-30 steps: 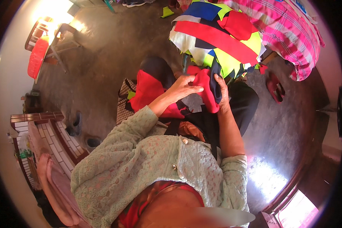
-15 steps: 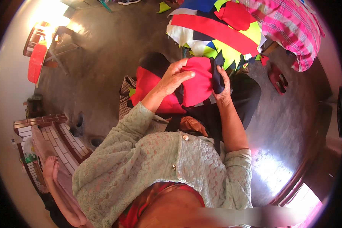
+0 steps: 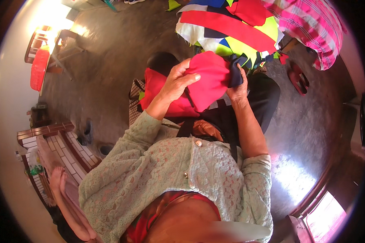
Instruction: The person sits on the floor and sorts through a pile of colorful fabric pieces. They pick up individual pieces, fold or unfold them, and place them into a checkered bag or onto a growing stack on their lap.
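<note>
The left hand (image 3: 177, 83) pinches the left edge of a red fabric piece (image 3: 209, 79), its thumb lying flat on the near face and the other fingers bent behind, their tips hidden. The right hand (image 3: 237, 87) grips a bunched navy fabric piece (image 3: 235, 72) at the right edge of the red fabric piece, thumb up along its outer side; whether the two cloths are joined there cannot be told. The red fabric piece is raised above the lap, spread between both hands with its rounded top bulging upward.

Below and left of the red fabric piece, a larger red cloth (image 3: 153, 86) drapes over the lap, with a brown checked fabric (image 3: 134, 106) at its outer side. Directly below it is a crumpled brown cloth (image 3: 207, 130). Just beyond it, a heap of fabric scraps (image 3: 267, 30) in neon yellow, white, blue and red is topped by a long red strip (image 3: 227, 29). Farther to its upper right hangs a pink plaid cloth (image 3: 312, 30); to its right, a dark red slipper (image 3: 298, 79) lies on the concrete floor (image 3: 105, 69).
</note>
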Demonstrator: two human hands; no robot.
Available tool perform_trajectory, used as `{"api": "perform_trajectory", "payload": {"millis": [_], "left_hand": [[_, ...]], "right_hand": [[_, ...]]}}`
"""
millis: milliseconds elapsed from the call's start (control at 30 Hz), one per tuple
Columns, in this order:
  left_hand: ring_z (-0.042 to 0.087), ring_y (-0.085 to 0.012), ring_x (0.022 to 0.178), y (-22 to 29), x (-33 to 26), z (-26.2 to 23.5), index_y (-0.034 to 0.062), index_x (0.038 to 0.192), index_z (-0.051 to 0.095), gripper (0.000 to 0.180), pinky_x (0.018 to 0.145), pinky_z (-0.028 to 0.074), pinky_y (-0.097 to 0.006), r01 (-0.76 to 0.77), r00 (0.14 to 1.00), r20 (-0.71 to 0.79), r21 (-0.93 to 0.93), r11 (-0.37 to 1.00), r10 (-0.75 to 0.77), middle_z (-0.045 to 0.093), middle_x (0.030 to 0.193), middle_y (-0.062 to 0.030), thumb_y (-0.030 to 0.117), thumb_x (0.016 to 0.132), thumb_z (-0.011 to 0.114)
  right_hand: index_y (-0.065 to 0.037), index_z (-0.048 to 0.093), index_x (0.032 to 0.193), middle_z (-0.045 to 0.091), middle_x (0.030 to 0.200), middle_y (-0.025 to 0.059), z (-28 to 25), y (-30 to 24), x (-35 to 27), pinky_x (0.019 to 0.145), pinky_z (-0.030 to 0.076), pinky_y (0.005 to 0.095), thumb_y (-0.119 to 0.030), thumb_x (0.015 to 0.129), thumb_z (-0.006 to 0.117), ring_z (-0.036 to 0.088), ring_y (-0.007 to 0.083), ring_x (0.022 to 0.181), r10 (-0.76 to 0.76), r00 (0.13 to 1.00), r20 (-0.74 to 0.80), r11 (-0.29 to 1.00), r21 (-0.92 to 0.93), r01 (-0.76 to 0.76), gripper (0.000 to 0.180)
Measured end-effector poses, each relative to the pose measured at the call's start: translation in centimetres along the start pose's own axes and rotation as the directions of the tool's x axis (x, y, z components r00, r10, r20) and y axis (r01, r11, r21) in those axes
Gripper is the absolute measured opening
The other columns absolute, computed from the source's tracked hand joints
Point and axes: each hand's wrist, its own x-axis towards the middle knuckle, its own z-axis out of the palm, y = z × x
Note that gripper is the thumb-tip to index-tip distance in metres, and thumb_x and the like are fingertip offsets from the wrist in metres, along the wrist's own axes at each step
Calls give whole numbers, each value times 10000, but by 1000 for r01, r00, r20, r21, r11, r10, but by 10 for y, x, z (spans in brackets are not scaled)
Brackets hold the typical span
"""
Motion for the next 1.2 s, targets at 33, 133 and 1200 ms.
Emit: {"api": "perform_trajectory", "payload": {"millis": [33, 133, 1200], "left_hand": [[547, -70, 948, 2, -1, -3, 2, 1211, 551, 381, 852, 434, -232, -23, 1000, -3, -8, 1000, 23, 607, 1060, -4, 5, 830, 568], [561, -96, 973, 13, -1, -5, 0, 1196, 562, 381, 883, 427, -254, -64, 998, -9, -66, 996, 63, 615, 1072, -24, 21, 815, 561], [557, -129, 1034, 193, 189, 106, 6, 1229, 482, 428, 914, 438, -260, -432, 821, 394, -45, 901, 413, 598, 1123, -52, 193, 878, 640]], "right_hand": [[-97, 618, 1002, 668, 914, 24, 5, 0, -2, 752, 496, 320, -280, 831, 642, 628, 170, 815, -1, 1000, -2, 1000, 17, 1, 252], [-83, 612, 1025, 670, 958, 40, 9, -1, -7, 774, 496, 330, -273, 852, 615, 632, 187, 853, 0, 1000, 2, 999, 37, 0, 257], [-51, 582, 1045, 643, 921, 69, 9, 8, -12, 713, 502, 286, -213, 842, 613, 620, 160, 795, 215, 975, 57, 847, -508, -157, 261]]}}
